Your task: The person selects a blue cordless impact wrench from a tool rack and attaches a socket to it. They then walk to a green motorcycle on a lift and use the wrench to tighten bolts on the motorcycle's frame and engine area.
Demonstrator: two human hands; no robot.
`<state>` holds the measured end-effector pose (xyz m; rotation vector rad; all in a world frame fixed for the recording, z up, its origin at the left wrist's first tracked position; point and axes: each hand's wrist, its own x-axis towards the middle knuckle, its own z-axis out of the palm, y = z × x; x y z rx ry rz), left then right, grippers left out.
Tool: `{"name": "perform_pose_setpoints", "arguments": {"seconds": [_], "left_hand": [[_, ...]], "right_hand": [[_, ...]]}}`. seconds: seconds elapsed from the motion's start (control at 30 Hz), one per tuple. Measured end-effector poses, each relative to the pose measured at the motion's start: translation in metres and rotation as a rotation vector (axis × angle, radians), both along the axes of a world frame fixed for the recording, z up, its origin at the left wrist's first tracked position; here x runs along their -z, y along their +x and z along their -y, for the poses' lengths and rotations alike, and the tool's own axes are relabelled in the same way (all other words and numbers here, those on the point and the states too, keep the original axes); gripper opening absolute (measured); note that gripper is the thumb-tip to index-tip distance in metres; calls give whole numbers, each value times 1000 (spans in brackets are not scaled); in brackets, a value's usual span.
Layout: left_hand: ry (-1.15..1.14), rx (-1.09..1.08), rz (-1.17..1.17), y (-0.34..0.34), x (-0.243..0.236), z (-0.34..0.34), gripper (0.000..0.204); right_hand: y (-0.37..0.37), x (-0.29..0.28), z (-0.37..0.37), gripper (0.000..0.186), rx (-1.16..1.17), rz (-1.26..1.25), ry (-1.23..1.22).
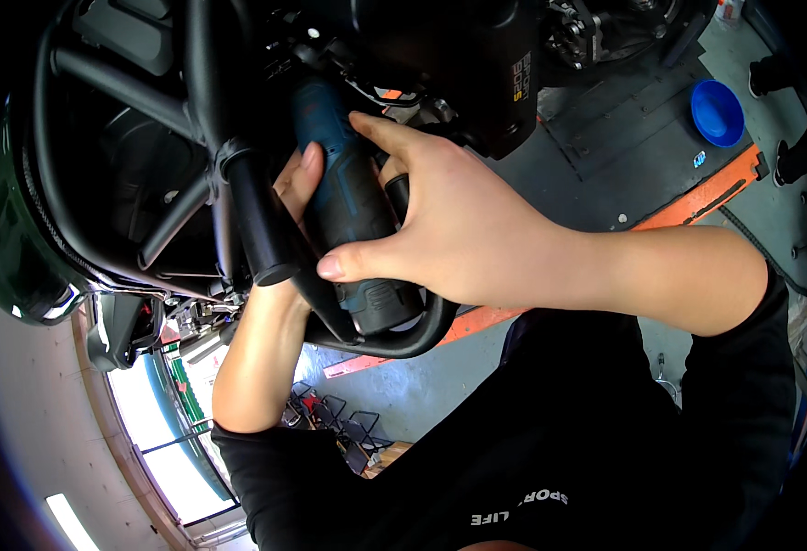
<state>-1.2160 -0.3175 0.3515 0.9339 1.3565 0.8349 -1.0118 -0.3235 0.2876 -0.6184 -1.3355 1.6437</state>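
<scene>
A blue and black cordless power tool (344, 188) stands slanted among the dark tubular bars of a motorcycle. Its far end runs into shadow between the machine's parts, so whatever it touches there is hidden. My right hand (449, 207) grips the body from the right, thumb across its near side and index finger stretched along the far part. From the left, my left hand (298, 184) reaches behind a black bar (261, 220) and closes against the tool's other side; most of its fingers are hidden. A curved black guard tube (426, 331) passes just under the tool's near end.
A dark panel (477, 73) of the motorcycle hangs close beyond my right hand. At the right lie a lift platform (596, 174) with an orange edge (697, 191) and a blue bowl (717, 113). Another person's feet (780, 163) show at the far right. Folding chairs (358, 427) stand below left.
</scene>
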Motion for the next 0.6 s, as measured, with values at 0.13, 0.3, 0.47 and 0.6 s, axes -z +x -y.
{"name": "perform_pose_setpoints", "arguments": {"seconds": [0.13,0.3,0.47,0.6], "left_hand": [[61,31,-107,4,-3,2,49],[89,21,-171,7,-3,1,47],[105,22,-154,4,0,2,52],[106,49,-165,4,-1,0,56]], "right_hand": [[-5,3,2,116,-35,-31,-17],[-1,1,3,115,-70,-8,-51],[-4,6,-1,108,-103,-51,-117],[-13,12,1,102,-39,-30,-68]]}}
